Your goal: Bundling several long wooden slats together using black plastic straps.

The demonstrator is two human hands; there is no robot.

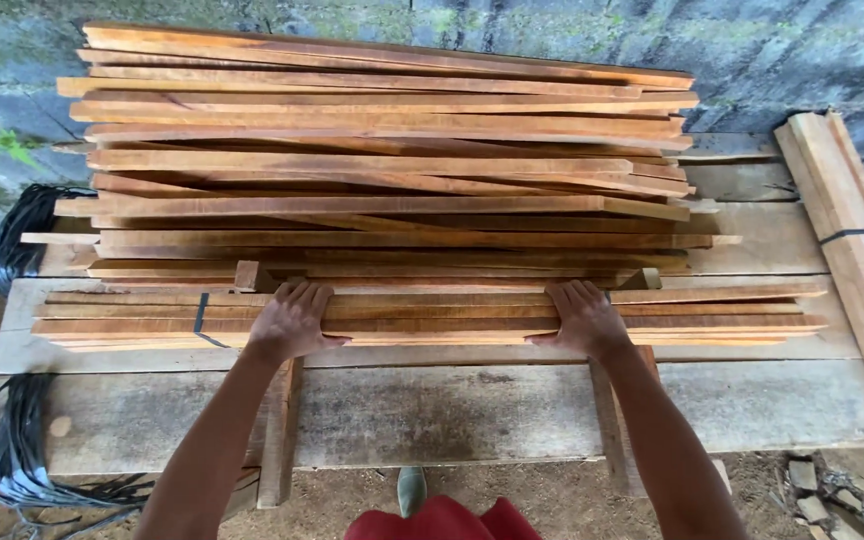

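Observation:
A low bundle of thin reddish wooden slats point(432, 315) lies lengthwise on a grey plank bench point(472, 410), tied near its left end with a black strap point(199, 318). My left hand point(292, 320) rests flat on top of the bundle's left part, fingers together over the near edge. My right hand point(584, 318) lies the same way on the right part. Behind the bundle rises a tall stack of similar slats point(382, 160).
A bundle of pale boards point(852, 230) with a black strap leans at the right. Black strapping lies in coils at the left point(22, 235) and lower left point(22, 460). A mossy concrete wall point(772, 60) stands behind. Rubble lies on the dirt at lower right point(822, 490).

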